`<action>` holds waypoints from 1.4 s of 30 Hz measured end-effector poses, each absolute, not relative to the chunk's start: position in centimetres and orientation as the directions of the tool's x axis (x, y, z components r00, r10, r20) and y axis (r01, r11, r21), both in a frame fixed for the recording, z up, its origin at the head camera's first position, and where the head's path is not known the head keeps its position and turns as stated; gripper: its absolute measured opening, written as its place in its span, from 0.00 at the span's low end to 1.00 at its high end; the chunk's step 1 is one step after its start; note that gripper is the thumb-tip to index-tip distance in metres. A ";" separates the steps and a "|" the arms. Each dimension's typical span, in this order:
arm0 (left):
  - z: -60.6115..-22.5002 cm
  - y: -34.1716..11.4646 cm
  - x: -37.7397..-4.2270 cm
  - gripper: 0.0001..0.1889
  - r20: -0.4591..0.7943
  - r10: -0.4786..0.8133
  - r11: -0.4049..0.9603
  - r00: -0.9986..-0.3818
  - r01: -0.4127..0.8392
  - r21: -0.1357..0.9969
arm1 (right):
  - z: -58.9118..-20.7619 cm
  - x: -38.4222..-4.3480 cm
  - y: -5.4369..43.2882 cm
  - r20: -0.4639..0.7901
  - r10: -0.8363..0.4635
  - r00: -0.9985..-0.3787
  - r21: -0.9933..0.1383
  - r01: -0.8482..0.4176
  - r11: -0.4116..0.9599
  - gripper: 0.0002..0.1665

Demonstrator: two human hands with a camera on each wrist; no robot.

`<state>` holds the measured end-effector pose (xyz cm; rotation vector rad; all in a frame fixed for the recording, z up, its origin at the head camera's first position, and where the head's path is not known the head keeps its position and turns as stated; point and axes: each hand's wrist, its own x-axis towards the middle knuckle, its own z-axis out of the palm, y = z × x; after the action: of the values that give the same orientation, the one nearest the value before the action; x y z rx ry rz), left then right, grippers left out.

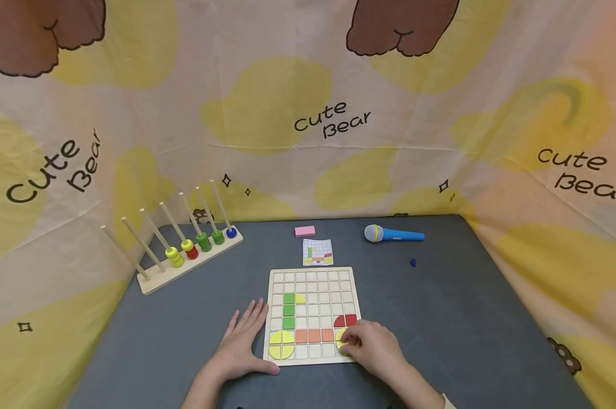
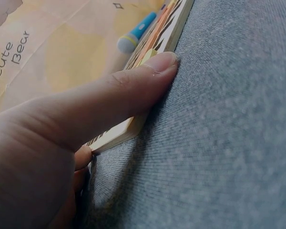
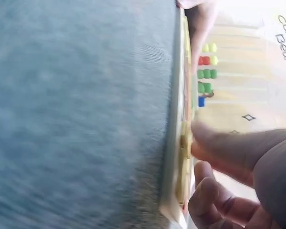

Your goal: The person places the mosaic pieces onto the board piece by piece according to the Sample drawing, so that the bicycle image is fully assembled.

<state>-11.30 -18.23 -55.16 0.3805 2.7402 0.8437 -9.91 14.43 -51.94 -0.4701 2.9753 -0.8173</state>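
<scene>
A wooden grid board (image 1: 314,361) lies on the dark table with coloured flat pieces in its squares. My left hand (image 1: 242,347) is spread at its left side, fingers along that edge; in the left wrist view the thumb (image 2: 128,86) lies against the near edge. At the lower right corner, my right hand (image 1: 374,347) pinches a yellow rounded piece (image 1: 340,334), partly hidden by the fingers. Red pieces (image 1: 339,321) sit just above it. Four yellow quarter-circles form a disc (image 1: 281,345) at lower left. Green squares (image 1: 288,310) and orange squares (image 1: 314,336) fill other cells.
Behind the board lie a pattern card (image 1: 317,253) and a pink block (image 1: 305,232). A toy microphone (image 1: 397,234) and a small blue piece (image 1: 413,262) are at back right. A peg abacus (image 1: 185,262) with coloured beads stands at left, near the printed cloth wall.
</scene>
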 end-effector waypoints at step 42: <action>-55.0 -18.3 -11.3 0.74 -0.158 0.321 0.783 -0.934 0.168 0.599 | -49.3 -21.6 25.9 -0.005 -0.023 -1.000 -0.657 -0.014 0.753 0.14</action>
<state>-11.29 -18.32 -55.00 0.3804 2.7231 0.8807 -21.62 25.87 -49.27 -0.0310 2.9298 -1.0982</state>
